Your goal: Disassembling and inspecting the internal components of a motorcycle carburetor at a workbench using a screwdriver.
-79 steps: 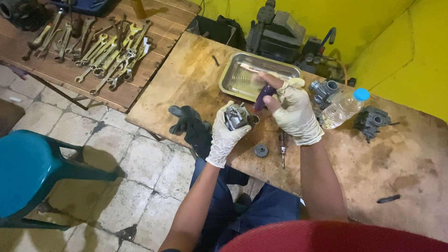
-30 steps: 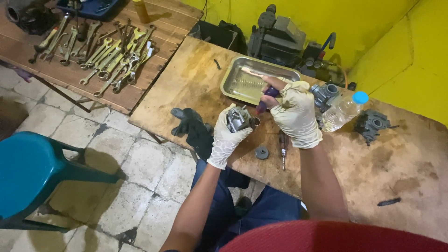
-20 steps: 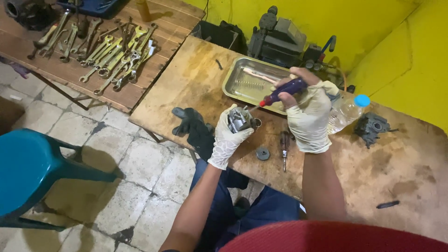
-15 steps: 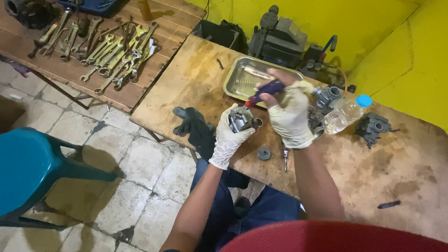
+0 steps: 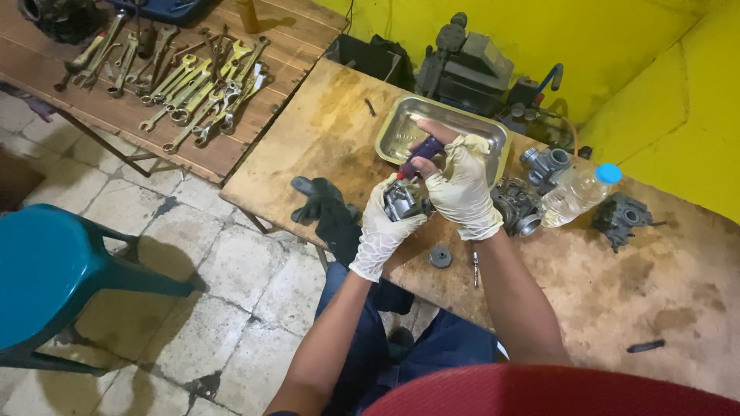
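My left hand, in a white glove, grips a small grey metal carburetor part above the front edge of the wooden table. My right hand, also gloved, holds a purple-handled screwdriver with its tip down on that part. A shallow metal tray lies just behind both hands. A small round black piece and a thin metal tool lie on the table below my right wrist.
More carburetor bodies and a clear plastic bottle with a blue cap lie to the right. A black glove hangs over the table edge. Several wrenches cover a second bench at left. A teal stool stands lower left.
My right hand lifted the screwdriver away toward the tray, then brought it back; its tip now rests on the part in my left hand. The view shifted slightly.
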